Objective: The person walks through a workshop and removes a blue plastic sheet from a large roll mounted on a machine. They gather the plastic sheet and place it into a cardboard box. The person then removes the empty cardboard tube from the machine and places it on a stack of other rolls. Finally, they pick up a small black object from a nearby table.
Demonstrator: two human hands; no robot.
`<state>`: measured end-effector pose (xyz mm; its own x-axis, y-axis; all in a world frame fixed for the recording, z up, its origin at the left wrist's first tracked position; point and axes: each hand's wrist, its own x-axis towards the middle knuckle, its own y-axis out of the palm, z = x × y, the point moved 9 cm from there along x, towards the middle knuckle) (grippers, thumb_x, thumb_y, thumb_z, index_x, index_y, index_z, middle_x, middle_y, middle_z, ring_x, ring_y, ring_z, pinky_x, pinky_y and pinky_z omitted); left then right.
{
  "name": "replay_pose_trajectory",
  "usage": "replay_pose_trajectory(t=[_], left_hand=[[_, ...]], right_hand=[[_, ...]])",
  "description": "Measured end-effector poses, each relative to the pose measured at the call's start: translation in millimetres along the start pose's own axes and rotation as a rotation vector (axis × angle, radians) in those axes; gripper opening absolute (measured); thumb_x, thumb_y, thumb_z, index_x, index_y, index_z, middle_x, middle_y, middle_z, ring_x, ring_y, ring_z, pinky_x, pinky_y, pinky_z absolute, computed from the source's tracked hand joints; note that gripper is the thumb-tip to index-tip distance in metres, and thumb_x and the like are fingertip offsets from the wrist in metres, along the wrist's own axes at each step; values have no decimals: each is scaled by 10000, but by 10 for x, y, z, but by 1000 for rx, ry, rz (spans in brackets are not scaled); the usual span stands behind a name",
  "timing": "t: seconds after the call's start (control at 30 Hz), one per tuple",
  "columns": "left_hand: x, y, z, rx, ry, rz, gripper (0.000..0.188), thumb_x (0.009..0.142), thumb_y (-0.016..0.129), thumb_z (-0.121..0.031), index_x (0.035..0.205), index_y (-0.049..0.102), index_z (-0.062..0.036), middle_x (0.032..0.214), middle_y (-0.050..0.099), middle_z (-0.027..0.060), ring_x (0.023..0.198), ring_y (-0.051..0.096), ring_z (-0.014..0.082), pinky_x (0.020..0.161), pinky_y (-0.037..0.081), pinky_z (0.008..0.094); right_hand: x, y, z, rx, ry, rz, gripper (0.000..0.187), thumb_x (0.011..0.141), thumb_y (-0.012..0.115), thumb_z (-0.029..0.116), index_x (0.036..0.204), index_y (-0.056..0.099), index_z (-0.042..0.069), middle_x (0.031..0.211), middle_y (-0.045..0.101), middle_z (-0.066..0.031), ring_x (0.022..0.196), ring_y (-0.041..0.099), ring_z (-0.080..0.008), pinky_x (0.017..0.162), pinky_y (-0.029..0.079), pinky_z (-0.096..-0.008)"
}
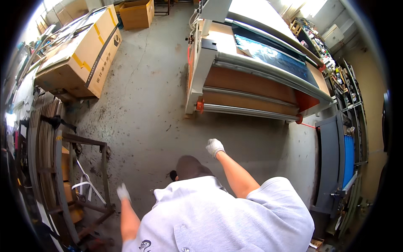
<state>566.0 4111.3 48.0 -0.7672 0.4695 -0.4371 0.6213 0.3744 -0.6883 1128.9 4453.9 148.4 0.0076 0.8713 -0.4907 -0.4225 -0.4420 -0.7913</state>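
Observation:
Both my hands wear pale work gloves. My right hand is stretched forward over the grey floor, short of the large white roller machine. Its fingers are curled in, and nothing shows in them. Low on the left side, my left hand hangs beside a rusty metal frame cart, apart from it. Motion smears its fingers, so their shape is unclear. A glossy blue printed sheet lies on the machine's bed, and a metal bar with orange end pieces runs along its lower front.
A big taped cardboard box stands at the far left, with an open carton behind it. Flat boards lean near the cart, where white strapping hangs. To the right are a grey cabinet and cluttered shelves.

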Motion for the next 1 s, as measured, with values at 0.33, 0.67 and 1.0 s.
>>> replay_pose_trajectory(t=[0.33, 0.67, 1.0], left_hand=[[2893, 224, -4418, -152, 541, 109, 367, 936, 539, -264, 1012, 598, 90, 911, 667, 163, 829, 611, 239, 775, 477, 348], [4539, 923, -3441, 894, 238, 643, 410, 916, 562, -369, 1121, 602, -16, 1034, 636, 157, 921, 603, 230, 746, 492, 377], [7490, 2496, -7548, 535, 403, 751, 371, 937, 563, -352, 1123, 594, -33, 951, 638, 82, 716, 579, 176, 572, 473, 341]], right_hand=[[2593, -472, 2837, 133, -246, 31, 249, 705, 592, 187, 896, 678, 52, 952, 670, -188, 927, 632, -388, 821, 511, -444], [4289, -2057, 4972, 332, -327, -99, 159, 757, 597, 178, 839, 616, 42, 902, 647, -200, 902, 616, -386, 774, 496, -463], [2670, -3770, 4124, 281, 175, -1542, 198, 742, 769, 118, 787, 591, 44, 739, 557, -100, 704, 550, -280, 662, 454, -396]])
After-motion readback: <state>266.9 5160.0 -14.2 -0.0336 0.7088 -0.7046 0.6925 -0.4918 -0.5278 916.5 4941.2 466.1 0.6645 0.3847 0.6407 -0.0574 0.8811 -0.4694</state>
